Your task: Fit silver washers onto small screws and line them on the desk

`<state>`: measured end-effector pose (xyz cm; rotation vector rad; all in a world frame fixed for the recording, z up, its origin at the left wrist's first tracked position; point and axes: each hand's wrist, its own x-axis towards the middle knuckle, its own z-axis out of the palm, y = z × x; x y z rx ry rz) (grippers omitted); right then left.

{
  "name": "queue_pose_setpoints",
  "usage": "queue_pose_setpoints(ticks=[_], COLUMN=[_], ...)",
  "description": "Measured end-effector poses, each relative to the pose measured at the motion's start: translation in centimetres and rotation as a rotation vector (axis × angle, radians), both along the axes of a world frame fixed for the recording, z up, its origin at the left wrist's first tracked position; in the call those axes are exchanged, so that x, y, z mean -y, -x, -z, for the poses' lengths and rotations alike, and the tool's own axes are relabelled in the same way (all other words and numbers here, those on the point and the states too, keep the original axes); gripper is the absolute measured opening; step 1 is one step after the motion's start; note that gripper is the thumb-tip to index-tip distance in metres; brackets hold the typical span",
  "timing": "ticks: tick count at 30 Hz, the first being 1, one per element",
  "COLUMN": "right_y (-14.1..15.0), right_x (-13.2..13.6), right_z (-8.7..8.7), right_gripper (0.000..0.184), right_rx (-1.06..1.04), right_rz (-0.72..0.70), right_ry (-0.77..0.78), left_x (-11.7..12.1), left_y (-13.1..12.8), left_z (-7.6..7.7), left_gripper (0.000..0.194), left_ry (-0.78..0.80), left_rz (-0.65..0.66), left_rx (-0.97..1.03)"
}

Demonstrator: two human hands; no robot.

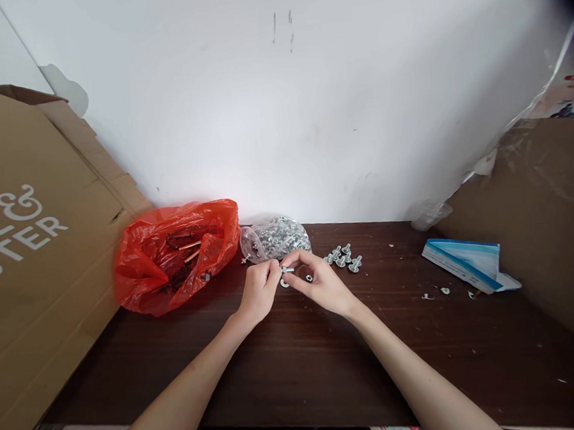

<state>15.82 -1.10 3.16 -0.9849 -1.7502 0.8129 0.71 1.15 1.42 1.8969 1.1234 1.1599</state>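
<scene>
A small silvery bolt (288,270) lies between my two hands, its threaded end pointing right. My left hand (261,287) is closed in a pinch at the bolt's left end. From the other side, the thumb and forefinger of my right hand (322,283) curl round and close on the same bolt near its left end. Part of it is hidden by the fingers. Just below lie a washer (284,283) and a nut (310,278) on the dark table (298,371). Several bolts with fitted parts (354,264) rest in a group right of my right hand.
Behind my hands sits a clear bag of metal hardware (283,236). A red plastic bag (143,271) with long bolts stands at left beside a cardboard box (34,259). At right are a blue-and-white packet (462,262), scraps, and another carton (553,222). A white wall (280,124) rises behind.
</scene>
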Motion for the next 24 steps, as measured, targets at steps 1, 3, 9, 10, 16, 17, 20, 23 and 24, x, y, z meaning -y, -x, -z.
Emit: queue_pose_setpoints(ticks=[1, 3, 9, 10, 16, 17, 20, 23, 24], right_y=[-0.02, -0.05, -0.03, -0.02, -0.01, -0.02, -0.03, -0.07, -0.08], right_x=[0.02, 0.04, 0.01, 0.01, -0.07, -0.06, -0.02, 0.01, 0.01], right_z=[-0.01, -0.02, -0.06, -0.08, -0.11, -0.11, -0.10, -0.07, -0.05], right_gripper=[0.013, 0.016, 0.012, 0.014, 0.012, 0.013, 0.017, 0.014, 0.013], right_rx=[-0.015, -0.024, -0.023, -0.045, 0.010, -0.006, -0.032, 0.006, -0.001], right_rz=[-0.010, -0.003, -0.007, -0.013, 0.007, -0.006, -0.003, 0.016, 0.002], right_ry=[0.003, 0.027, 0.018, 0.025, 0.036, 0.033, 0.066, 0.083, 0.072], left_x=[0.00, 0.00, -0.06, -0.08, -0.08, -0.06, -0.03, -0.06, -0.08], left_y=[0.00, -0.01, 0.02, 0.02, 0.03, 0.04, 0.05, 0.08, 0.08], left_z=[0.00, 0.02, 0.12, 0.13, -0.01, -0.04, -0.07, -0.02, 0.00], left_gripper=[0.040, 0.040, 0.040, 0.040, 0.040, 0.040, 0.040, 0.039, 0.039], left_ry=[0.000, 0.000, 0.006, 0.006, 0.001, 0.001, 0.004, 0.007, 0.007], left_rz=[0.000, 0.002, 0.009, 0.008, 0.000, 0.002, 0.006, 0.004, 0.002], left_rx=[0.001, 0.008, 0.000, 0.001, -0.006, -0.007, 0.000, -0.002, -0.004])
